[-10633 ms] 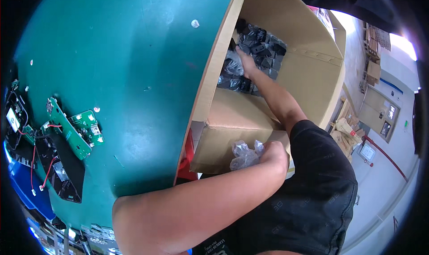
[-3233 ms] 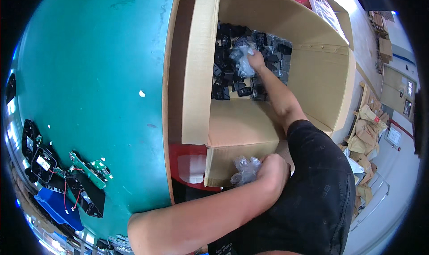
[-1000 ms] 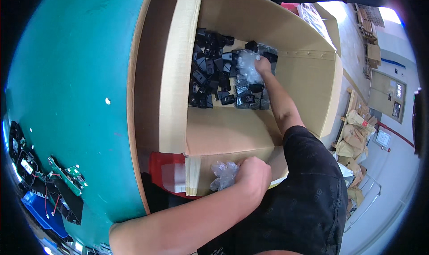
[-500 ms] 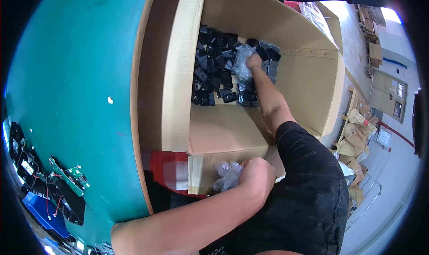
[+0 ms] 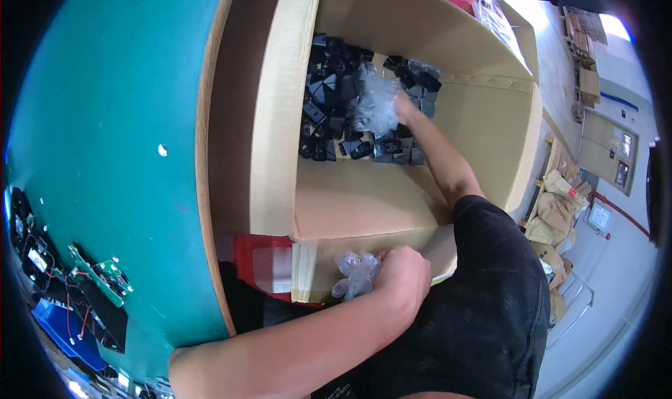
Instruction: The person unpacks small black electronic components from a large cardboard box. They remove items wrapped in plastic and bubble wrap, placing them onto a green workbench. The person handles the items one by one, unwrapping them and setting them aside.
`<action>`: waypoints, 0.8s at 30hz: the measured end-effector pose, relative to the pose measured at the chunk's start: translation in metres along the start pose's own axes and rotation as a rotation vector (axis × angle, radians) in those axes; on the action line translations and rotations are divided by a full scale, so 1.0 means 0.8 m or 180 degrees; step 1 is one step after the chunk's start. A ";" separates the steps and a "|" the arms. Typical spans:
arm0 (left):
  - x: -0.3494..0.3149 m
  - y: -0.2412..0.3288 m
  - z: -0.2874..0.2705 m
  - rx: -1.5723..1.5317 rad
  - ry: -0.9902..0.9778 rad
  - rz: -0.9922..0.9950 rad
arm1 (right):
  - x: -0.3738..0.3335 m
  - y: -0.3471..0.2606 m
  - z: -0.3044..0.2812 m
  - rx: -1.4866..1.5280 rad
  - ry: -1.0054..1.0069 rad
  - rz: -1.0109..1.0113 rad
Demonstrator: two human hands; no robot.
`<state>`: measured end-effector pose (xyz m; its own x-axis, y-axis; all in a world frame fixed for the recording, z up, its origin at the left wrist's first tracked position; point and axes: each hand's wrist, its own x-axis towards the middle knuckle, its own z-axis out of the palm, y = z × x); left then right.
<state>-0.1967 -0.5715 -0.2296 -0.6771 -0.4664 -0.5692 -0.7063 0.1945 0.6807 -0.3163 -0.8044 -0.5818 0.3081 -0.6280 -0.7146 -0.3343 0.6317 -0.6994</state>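
Note:
Deep inside a large open cardboard box [image 5: 483, 129], my right hand [image 5: 404, 108] is closed on a crumpled clear plastic bag [image 5: 378, 105]. Under and around that bag lie many small black plastic parts [image 5: 323, 94], some loose and some apparently wrapped in clear film. My left hand [image 5: 404, 274] is closed at the near edge of the box, gripping a bunched-up clear plastic bag [image 5: 355, 274] that pokes out past the fingers. The fingertips of both hands are mostly hidden.
A green-topped table [image 5: 119, 154] with a wooden edge runs along the left. Green circuit boards [image 5: 101, 274] with wires and a blue bin [image 5: 66, 329] are at its lower left. Something red [image 5: 262, 262] sits beside the box. Sacks [image 5: 556, 210] stand by the right wall.
My right hand has drawn slightly back toward me, and the bag in it is more spread out. The view has shifted a little. My left hand has stayed put with its bag.

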 end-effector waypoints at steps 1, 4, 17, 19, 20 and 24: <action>-0.002 0.001 -0.002 -0.0019 0.0066 -0.0027 | 0.001 -0.002 -0.018 -0.0236 0.0258 -0.0119; -0.009 0.005 -0.007 0.0025 0.0084 0.0068 | 0.035 0.006 -0.134 -0.2707 0.0640 0.0058; -0.001 0.004 0.002 0.0163 -0.0029 0.0179 | 0.033 0.039 -0.036 -0.2837 0.1028 -0.0520; -0.001 0.003 0.001 0.0131 -0.0007 0.0210 | 0.043 0.051 -0.045 -0.2583 0.1275 -0.0780; -0.001 0.004 -0.001 0.0110 -0.0049 0.0190 | 0.051 0.055 -0.056 -0.2603 0.1415 -0.0860; -0.004 0.006 -0.004 0.0238 -0.0096 0.0214 | 0.071 0.044 -0.070 -0.1646 0.1080 -0.0397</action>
<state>-0.1972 -0.5719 -0.2227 -0.7287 -0.4241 -0.5378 -0.6717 0.2889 0.6822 -0.3602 -0.8430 -0.6465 0.1011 -0.8456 -0.5241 -0.7276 0.2964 -0.6186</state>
